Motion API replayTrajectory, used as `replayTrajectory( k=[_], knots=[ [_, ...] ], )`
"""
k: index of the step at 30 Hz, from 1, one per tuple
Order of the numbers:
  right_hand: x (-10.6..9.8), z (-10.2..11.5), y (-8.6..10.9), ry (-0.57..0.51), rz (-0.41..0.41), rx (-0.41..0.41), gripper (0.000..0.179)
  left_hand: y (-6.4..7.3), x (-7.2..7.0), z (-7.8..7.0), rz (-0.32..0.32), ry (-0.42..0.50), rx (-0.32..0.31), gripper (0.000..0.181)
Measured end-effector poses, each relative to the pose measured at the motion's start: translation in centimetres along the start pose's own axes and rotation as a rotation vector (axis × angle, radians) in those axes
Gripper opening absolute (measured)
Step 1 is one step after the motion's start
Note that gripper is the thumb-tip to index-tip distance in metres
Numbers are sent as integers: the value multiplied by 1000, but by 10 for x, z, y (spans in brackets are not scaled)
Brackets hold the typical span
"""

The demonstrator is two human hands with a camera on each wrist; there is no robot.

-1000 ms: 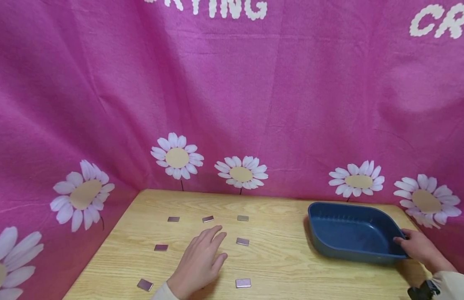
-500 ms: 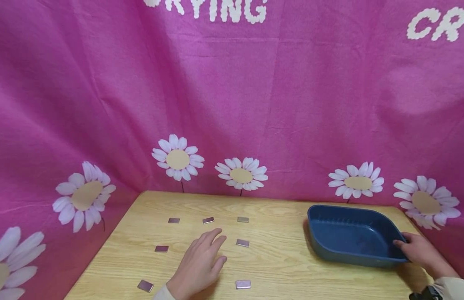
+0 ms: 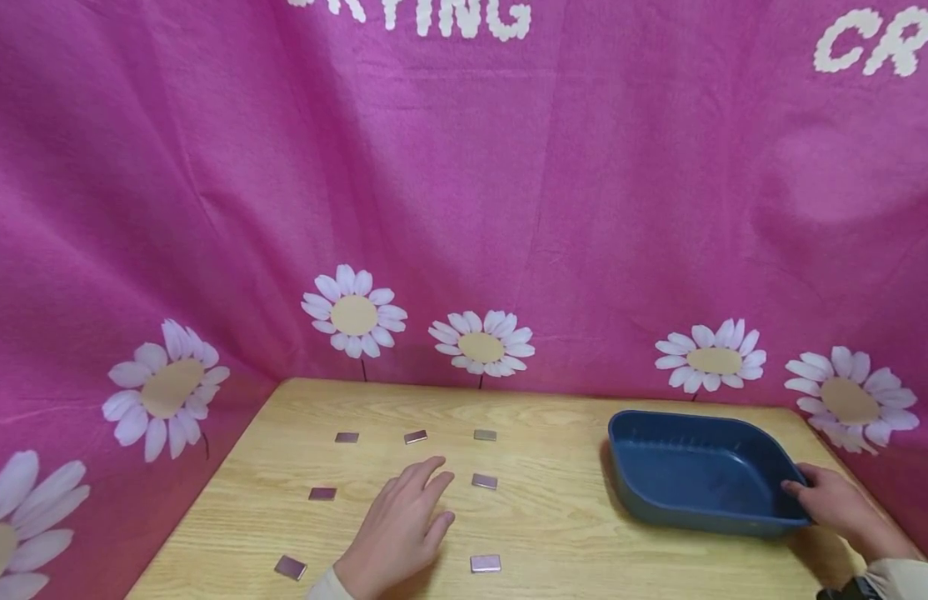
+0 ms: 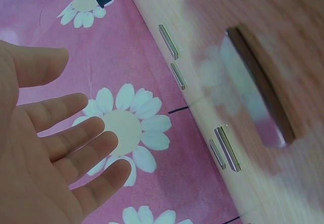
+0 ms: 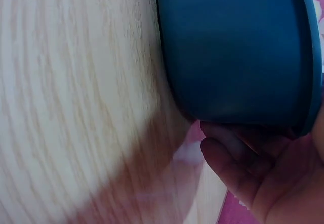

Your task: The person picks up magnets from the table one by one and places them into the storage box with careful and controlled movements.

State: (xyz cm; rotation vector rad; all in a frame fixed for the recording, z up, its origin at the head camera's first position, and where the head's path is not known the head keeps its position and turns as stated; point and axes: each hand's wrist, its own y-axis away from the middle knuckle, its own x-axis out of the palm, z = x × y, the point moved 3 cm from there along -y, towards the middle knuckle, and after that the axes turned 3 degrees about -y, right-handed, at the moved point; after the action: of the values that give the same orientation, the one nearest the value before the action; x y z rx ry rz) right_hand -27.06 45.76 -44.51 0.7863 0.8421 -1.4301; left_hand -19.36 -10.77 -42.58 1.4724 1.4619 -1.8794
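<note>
The blue plastic basin [image 3: 711,518] has crept a little leftward and nearer the person over the last second, while the small shiny rectangular blocks lie in the same layout as before. The right hand [image 3: 839,504] pinches the basin's right end, its thumb over the rim and its fingers curled against the outside. Whether the base bears fully on the tabletop [image 3: 561,500] or is slightly raised there is hard to tell, since the right wrist view is dim.

The left hand [image 3: 396,529] has barely changed: its fingers are spread and it holds nothing, hanging above the tabletop among the blocks. Across the back lie the left rear block [image 3: 347,437], the middle rear block [image 3: 416,437] just beyond the fingertips, and the right rear block [image 3: 485,435]. The left middle block [image 3: 322,494] and right middle block [image 3: 484,482] flank the hand, with the left front block [image 3: 291,567] and right front block [image 3: 486,563] nearer the person. The work so far seems confined to shifting the basin, well apart from the blocks; none of the seven appears disturbed.
</note>
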Motion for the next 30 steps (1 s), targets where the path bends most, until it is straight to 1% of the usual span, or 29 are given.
replayTrajectory(
  k=[4,9,12,14,20,26,30],
  knots=[
    [2,3,1,-5,19,-21,33,0,0,1,3,2,-1,38],
    [5,10,4,-52,62,-14,32,0,0,1,-5,-7,3,36],
    [8,15,6,-56,66,-8,31,2,0,2,0,-9,-2,36],
    [9,18,7,-38,63,-8,30,2,-1,3,1,-9,-2,37],
    [9,24,9,-23,68,-14,29,1,-1,5,-15,-11,15,36],
    [9,28,13,-11,61,-29,25,0,0,4,-2,-5,8,37],
    [10,29,16,-20,74,-26,24,2,2,3,13,-9,1,37]
  ],
)
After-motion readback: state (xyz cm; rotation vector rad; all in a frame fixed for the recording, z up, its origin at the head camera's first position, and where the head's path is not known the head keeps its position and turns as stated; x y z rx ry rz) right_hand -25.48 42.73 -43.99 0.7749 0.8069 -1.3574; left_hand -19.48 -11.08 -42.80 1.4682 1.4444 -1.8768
